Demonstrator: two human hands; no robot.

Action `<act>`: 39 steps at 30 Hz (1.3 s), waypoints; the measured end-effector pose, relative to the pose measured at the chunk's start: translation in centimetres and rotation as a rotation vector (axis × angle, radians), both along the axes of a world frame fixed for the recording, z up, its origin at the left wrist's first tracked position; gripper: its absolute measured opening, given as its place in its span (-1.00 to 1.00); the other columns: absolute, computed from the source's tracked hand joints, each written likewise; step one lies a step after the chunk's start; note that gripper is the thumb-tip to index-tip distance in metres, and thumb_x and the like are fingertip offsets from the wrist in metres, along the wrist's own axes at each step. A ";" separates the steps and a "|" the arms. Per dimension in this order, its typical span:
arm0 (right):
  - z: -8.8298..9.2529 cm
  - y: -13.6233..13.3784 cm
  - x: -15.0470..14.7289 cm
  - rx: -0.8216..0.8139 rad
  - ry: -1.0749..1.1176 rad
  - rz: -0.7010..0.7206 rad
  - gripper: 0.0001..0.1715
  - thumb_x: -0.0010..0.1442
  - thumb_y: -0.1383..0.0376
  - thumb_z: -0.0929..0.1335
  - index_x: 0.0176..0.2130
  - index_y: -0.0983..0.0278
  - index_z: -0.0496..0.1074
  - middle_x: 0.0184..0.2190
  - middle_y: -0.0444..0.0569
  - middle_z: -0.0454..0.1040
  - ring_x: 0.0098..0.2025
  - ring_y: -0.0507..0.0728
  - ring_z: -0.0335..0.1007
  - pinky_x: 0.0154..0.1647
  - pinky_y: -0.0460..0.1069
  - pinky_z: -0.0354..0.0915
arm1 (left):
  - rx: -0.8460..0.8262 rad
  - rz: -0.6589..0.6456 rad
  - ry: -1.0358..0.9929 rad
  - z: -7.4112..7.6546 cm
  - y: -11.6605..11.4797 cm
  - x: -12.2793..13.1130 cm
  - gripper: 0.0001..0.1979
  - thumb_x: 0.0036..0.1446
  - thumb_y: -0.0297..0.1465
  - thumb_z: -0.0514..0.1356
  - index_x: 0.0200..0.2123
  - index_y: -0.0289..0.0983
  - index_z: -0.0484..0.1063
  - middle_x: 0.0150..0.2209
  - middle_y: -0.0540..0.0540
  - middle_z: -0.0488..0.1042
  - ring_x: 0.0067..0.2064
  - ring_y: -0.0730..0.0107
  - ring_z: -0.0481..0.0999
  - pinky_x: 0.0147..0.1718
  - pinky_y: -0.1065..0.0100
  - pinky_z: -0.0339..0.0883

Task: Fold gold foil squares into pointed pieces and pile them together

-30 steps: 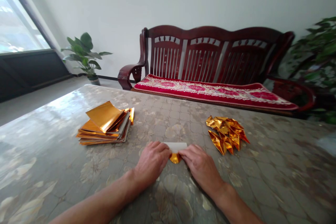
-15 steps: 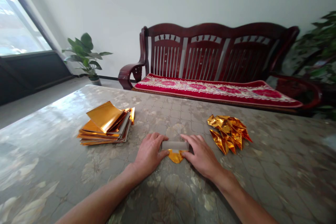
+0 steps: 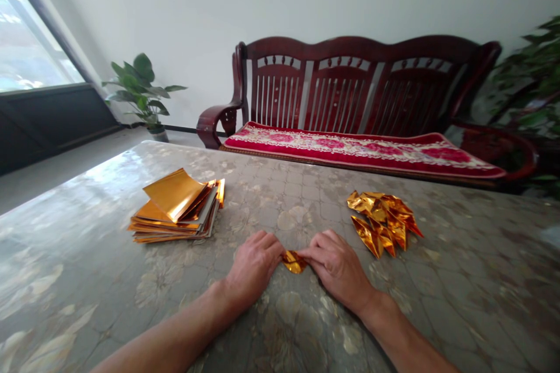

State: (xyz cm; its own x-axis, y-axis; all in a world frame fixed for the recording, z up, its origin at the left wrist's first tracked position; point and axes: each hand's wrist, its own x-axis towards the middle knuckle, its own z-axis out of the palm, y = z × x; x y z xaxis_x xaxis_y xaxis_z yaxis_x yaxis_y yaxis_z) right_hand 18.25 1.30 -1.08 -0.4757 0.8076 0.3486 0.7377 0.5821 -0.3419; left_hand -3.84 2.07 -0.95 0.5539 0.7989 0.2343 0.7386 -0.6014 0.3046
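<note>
A small folded piece of gold foil paper [image 3: 294, 263] lies between my two hands, near the middle of the table. My left hand [image 3: 257, 261] grips its left end, with the fingers curled over it. On the opposite end, my right hand [image 3: 336, 263] pinches the paper between thumb and fingers. Both ends of the paper are hidden under the fingers; a shiny gold curved part shows in the gap. To the right sits a heap of folded gold foil pieces [image 3: 385, 221]. A stack of flat gold foil sheets [image 3: 175, 210] stands to the left, its top sheet askew.
The table [image 3: 131, 303] has a glossy, flower-patterned cover. Behind it stands a dark red wooden bench [image 3: 341, 93] with a red floral seat cover [image 3: 363, 148]. Potted plants stand at the left [image 3: 142, 90] and the far right [image 3: 531, 87].
The grey strip of the paper's back no longer shows between my hands. My fingers have curled inward and down over the paper. The stack and the heap have stayed put.
</note>
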 end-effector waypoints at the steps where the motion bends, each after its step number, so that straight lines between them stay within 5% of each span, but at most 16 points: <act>1: 0.1 -0.1 0.0 0.002 -0.008 0.006 -0.74 0.33 0.31 0.29 -0.14 0.07 0.57 -0.35 -0.05 0.42 -0.20 0.16 0.26 -0.21 0.03 0.20 | 0.004 -0.022 0.020 0.0 -0.1 -0.1 -0.74 0.36 -0.39 0.03 -0.31 -0.24 0.49 -0.32 -0.07 0.47 -0.24 0.29 0.39 -0.21 0.32 0.26; 10: 0.2 -0.5 0.6 -0.032 0.013 -0.001 -0.85 0.28 0.24 0.36 -0.30 0.18 0.54 -0.36 -0.08 0.42 -0.23 0.12 0.27 -0.22 0.02 0.20 | 0.009 -0.066 0.013 -0.2 -0.7 -0.1 -0.71 0.26 -0.13 0.15 -0.31 -0.23 0.46 -0.26 -0.06 0.50 -0.19 0.27 0.42 -0.17 0.29 0.26; 16: 0.4 -0.5 0.1 -0.124 0.065 -0.003 -0.94 0.23 0.37 0.38 -0.30 0.20 0.45 -0.24 -0.11 0.47 -0.16 0.12 0.29 -0.12 0.02 0.20 | -0.089 -0.015 -0.043 0.4 -0.7 0.7 -0.84 0.26 -0.33 0.19 -0.38 -0.23 0.43 -0.27 -0.03 0.47 -0.20 0.31 0.40 -0.20 0.35 0.26; 20: 0.6 -0.2 -0.1 -0.165 0.065 -0.074 -0.70 0.15 0.42 0.40 -0.09 0.18 0.42 -0.21 -0.10 0.47 -0.14 0.14 0.30 -0.13 0.01 0.20 | -0.139 -0.009 -0.102 0.6 -0.4 0.7 -0.92 0.19 -0.42 0.23 -0.38 -0.22 0.42 -0.30 -0.01 0.44 -0.20 0.31 0.40 -0.22 0.36 0.23; 26: 0.9 0.0 -0.3 -0.220 0.055 -0.072 -0.83 0.11 0.44 0.39 -0.28 0.19 0.42 -0.29 -0.14 0.46 -0.18 0.12 0.30 -0.22 -0.02 0.17 | -0.184 0.078 -0.159 0.4 0.0 0.6 -0.77 0.06 -0.43 0.27 -0.16 -0.20 0.41 -0.23 -0.02 0.47 -0.16 0.25 0.43 -0.21 0.33 0.24; 28: 0.8 -0.2 -0.4 -0.214 0.070 -0.094 -0.82 0.09 0.47 0.38 -0.32 0.19 0.40 -0.34 -0.15 0.44 -0.22 0.11 0.30 -0.27 -0.04 0.14 | -0.189 0.097 -0.159 0.4 0.0 0.6 -0.72 0.03 -0.43 0.28 -0.14 -0.20 0.43 -0.20 -0.04 0.48 -0.13 0.24 0.44 -0.19 0.33 0.26; 33: 0.5 -0.7 -0.6 -0.144 0.089 -0.114 -0.82 0.10 0.47 0.37 -0.35 0.19 0.38 -0.39 -0.15 0.42 -0.24 0.12 0.30 -0.31 -0.02 0.12 | -0.210 0.095 -0.163 0.4 -0.1 0.6 -0.96 0.06 -0.41 0.26 -0.36 -0.19 0.51 -0.35 0.00 0.49 -0.24 0.30 0.47 -0.26 0.38 0.23; 39: 0.4 -1.4 -0.3 -0.014 0.087 -0.087 -0.83 0.17 0.42 0.42 -0.38 0.20 0.36 -0.39 -0.12 0.41 -0.24 0.14 0.27 -0.29 0.00 0.12 | -0.335 0.106 -0.457 -0.2 -0.6 0.8 -0.90 0.17 -0.35 0.20 -0.29 -0.22 0.50 -0.38 0.03 0.54 -0.35 0.41 0.48 -0.36 0.45 0.26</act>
